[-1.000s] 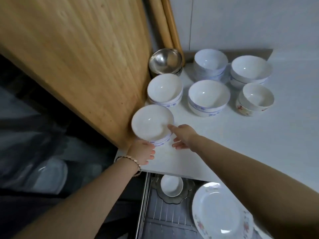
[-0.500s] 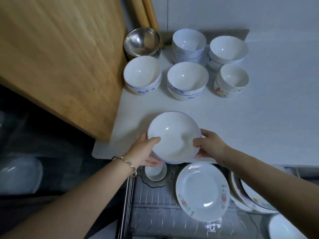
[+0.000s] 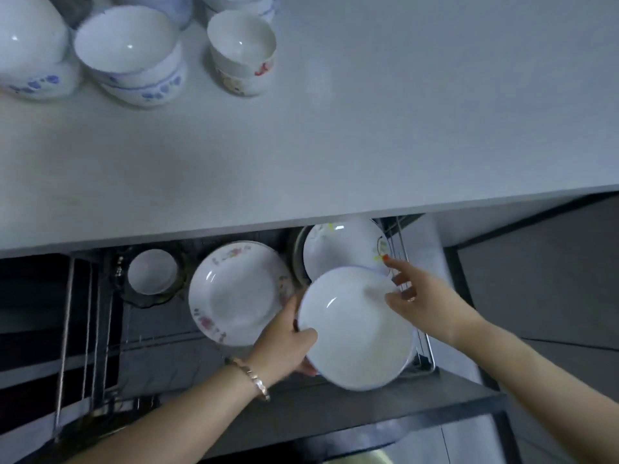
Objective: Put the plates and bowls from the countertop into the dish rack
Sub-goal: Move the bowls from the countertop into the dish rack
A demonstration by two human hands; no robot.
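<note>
Head view, and the white plate (image 3: pixel 355 329) hung low over the dish rack (image 3: pixel 67 329). The left hand (image 3: pixel 284 343) was clamped on its left rim, while the right hand (image 3: pixel 425 303) was spread loose, fingers just touching the far edge. A pink-flowered plate (image 3: pixel 237 296), a yellow-flowered plate (image 3: pixel 345 246) and a small bowl (image 3: pixel 152 271) sat racked already. Several bowls (image 3: pixel 127 45) waited on the countertop (image 3: pixel 335 128), so I'd say plenty was left.

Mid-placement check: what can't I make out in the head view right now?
Head view:
- Underside of the blue-rimmed plate: hidden by the plate itself, so contact with the dish rack is unclear.
- Right hand: fingertips motion-blurred, touch on the rim uncertain.
- Blue-patterned bowl, top left: cut by the frame edge.
- Left hand: fingers hidden under the plate.
</note>
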